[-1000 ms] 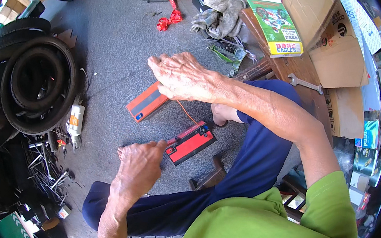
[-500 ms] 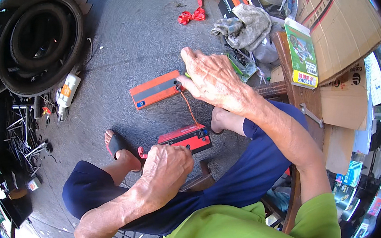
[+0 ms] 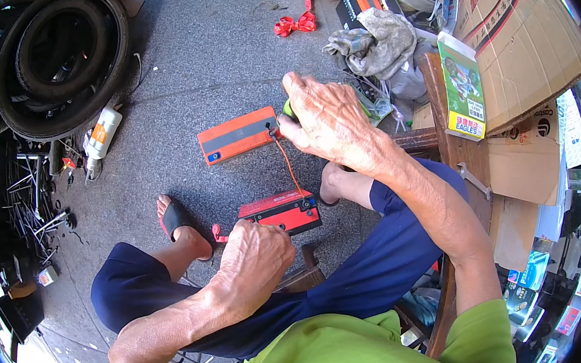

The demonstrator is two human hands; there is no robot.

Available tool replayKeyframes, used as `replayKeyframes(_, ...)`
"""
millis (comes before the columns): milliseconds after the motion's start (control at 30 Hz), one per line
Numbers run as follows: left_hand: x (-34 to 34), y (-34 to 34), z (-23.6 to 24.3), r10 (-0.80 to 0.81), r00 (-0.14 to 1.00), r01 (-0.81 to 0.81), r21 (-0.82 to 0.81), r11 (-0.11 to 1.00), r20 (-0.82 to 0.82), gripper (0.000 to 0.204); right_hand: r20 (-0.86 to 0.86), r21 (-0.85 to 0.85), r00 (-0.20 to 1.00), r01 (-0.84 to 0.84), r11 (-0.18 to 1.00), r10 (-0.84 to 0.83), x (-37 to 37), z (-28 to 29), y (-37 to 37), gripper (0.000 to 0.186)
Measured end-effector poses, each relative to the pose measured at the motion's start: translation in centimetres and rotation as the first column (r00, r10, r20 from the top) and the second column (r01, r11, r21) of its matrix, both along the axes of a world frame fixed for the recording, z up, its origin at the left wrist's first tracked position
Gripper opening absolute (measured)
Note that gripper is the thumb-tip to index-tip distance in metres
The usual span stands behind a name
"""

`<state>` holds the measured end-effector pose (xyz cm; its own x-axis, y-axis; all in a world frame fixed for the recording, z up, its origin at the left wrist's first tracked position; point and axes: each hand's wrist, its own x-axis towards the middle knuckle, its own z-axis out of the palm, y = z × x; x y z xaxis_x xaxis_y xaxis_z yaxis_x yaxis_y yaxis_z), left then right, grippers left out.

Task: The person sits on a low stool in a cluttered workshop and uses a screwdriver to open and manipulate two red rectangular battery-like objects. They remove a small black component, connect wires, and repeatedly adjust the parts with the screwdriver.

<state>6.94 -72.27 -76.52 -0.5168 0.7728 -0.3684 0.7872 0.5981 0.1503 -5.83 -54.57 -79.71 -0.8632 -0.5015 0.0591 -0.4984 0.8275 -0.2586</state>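
Note:
My right hand [image 3: 331, 117] is closed around a green-handled tool [image 3: 288, 108]; only part of the handle shows between thumb and fingers. Just below it, an orange battery [image 3: 241, 138] with a grey stripe lies on the floor, its dark terminal end near my thumb. An orange wire [image 3: 288, 167] runs from that end to a red and black battery [image 3: 283, 211]. Fist-like, my left hand [image 3: 255, 261] is at the near edge of the red battery. Its fingertips are hidden, so what they grip cannot be made out. A red strap [image 3: 219, 234] sticks out beside it.
Tyres [image 3: 58, 62] and scattered tools [image 3: 38, 201] lie at left, near a white bottle [image 3: 103, 133]. A wooden bench [image 3: 464, 156] at right bears a wrench [image 3: 474, 181], a green box [image 3: 461, 90] and cardboard [image 3: 523, 58]. A grey rag [image 3: 376, 43] and red ribbon [image 3: 296, 25] lie beyond.
The right hand has turned slightly, and more of the green handle shows. The left hand stays by the red battery. Both batteries lie where they were; the view has shifted a little.

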Motion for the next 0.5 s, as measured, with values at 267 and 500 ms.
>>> replayKeyframes(267,0.5,-0.1,-0.4,0.003,1.0,-0.004,-0.049,0.999,-0.016,0.005,0.043,0.046,0.997,0.062,0.997,-0.064,-0.4,0.9,-0.4,0.042)
replayKeyframes(500,0.2,0.4,-1.2,-0.049,0.999,0.047,-0.066,0.997,-0.021,0.005,-0.094,-0.037,0.996,0.001,0.999,-0.005,0.1,-0.9,0.5,0.04)
